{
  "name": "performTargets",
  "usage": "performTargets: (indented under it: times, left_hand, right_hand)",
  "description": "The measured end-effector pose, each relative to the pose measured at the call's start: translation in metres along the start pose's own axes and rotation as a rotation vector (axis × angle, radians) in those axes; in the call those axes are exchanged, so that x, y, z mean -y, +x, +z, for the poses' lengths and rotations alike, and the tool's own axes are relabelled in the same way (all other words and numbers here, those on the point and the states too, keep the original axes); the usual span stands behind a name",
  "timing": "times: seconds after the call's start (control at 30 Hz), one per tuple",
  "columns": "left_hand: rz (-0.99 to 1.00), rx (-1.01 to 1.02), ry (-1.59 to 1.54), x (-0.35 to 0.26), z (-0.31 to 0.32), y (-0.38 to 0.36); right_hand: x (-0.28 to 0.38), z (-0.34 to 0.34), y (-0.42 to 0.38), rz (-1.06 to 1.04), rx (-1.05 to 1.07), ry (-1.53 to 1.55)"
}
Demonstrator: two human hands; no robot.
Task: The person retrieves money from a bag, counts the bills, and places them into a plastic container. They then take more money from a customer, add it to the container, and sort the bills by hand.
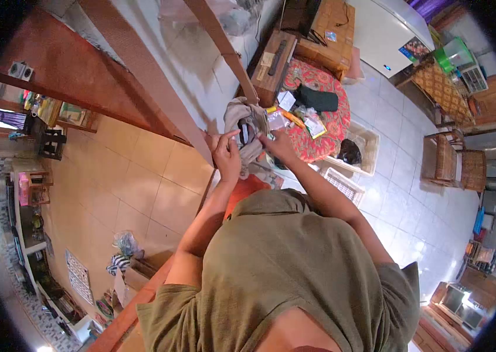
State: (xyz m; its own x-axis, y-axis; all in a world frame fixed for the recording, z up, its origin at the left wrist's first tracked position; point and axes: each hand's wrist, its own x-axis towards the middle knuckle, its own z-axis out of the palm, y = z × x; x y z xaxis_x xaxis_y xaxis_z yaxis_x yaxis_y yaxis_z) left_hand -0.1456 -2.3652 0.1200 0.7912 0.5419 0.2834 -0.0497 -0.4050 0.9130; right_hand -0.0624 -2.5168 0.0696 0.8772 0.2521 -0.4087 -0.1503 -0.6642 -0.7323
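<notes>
A greyish-beige cloth bag (237,111) with a dark opening is in front of me, near a wooden post. My left hand (225,154) is at the left edge of its opening, with fingers bent against the fabric. On the right side, my right hand (278,146) pinches the edge of the bag. Something dark with a pale strip shows inside the opening, too small to make out. Just right of the bag, a table with a red patterned cloth (333,126) holds a dark folded cloth (316,98), papers and small packets.
A white crate (368,149) with a black item stands beside the table. Behind are a wooden cabinet (330,35) and a white refrigerator (386,35). A wicker chair (456,161) is at the right. A wooden beam (89,76) crosses the upper left.
</notes>
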Motion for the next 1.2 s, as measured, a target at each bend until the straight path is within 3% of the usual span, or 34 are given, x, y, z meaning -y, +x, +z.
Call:
performTargets:
  times: [0.03,0.1,0.13,0.17,0.27,0.3,0.37,0.43,0.5,0.63,0.73,0.8,0.93,1.03,1.07,1.1,1.17,1.2]
  left_hand:
    - [-0.005,0.003,0.005,0.004,-0.001,-0.003]
    - [0.153,0.122,0.316,0.023,-0.009,0.000]
    - [0.179,0.213,0.410,0.032,-0.015,0.004]
    - [0.170,0.209,0.419,0.042,-0.018,0.005]
    - [-0.285,0.597,0.345,0.045,-0.023,0.014]
    - [-0.294,0.592,0.346,0.039,-0.026,0.013]
    - [-0.122,0.723,0.574,0.031,-0.028,0.012]
    - [-0.117,0.740,0.610,0.028,-0.027,0.012]
    - [-0.110,0.689,0.609,0.030,-0.027,0.017]
    - [-0.135,0.577,0.675,0.028,-0.032,0.012]
    - [-0.133,0.568,0.541,0.026,-0.035,0.009]
    - [-0.023,0.560,0.487,0.022,-0.039,0.003]
    - [-0.111,0.617,0.462,0.012,-0.044,0.001]
    - [-0.187,0.513,0.390,0.003,-0.043,-0.002]
    - [-0.199,0.520,0.392,-0.002,-0.046,-0.004]
    - [-0.212,0.528,0.398,-0.008,-0.049,-0.005]
    - [-0.119,0.465,0.441,0.000,-0.050,-0.010]
    - [-0.022,0.402,0.478,0.002,-0.050,-0.012]
  right_hand:
    - [-0.007,0.004,0.003,0.005,0.005,0.003]
    - [-0.017,0.018,0.009,-0.054,0.060,0.486]
    - [-0.006,0.009,-0.002,0.003,0.211,0.675]
    - [-0.008,0.011,-0.006,0.006,0.223,0.675]
    - [-0.013,0.014,-0.011,0.107,0.362,1.163]
    - [-0.008,0.010,-0.021,0.113,0.370,1.160]
    - [0.012,-0.009,-0.044,0.352,0.564,1.535]
    - [-0.021,0.007,-0.024,0.298,0.520,1.573]
    - [-0.023,0.007,-0.027,0.229,0.655,1.698]
    - [-0.014,0.005,-0.034,0.268,0.545,1.683]
    - [-0.018,0.008,-0.033,0.298,0.498,1.733]
    - [-0.023,0.011,-0.030,0.238,0.536,1.706]
    - [-0.007,0.003,-0.045,0.406,0.614,1.735]
    - [-0.015,0.008,-0.045,0.250,0.699,1.688]
    - [-0.016,0.015,-0.040,0.367,0.494,1.667]
    - [-0.012,0.014,-0.043,0.371,0.498,1.669]
    - [-0.005,0.009,-0.049,0.176,0.785,1.668]
    - [-0.010,0.014,-0.046,0.178,0.784,1.673]
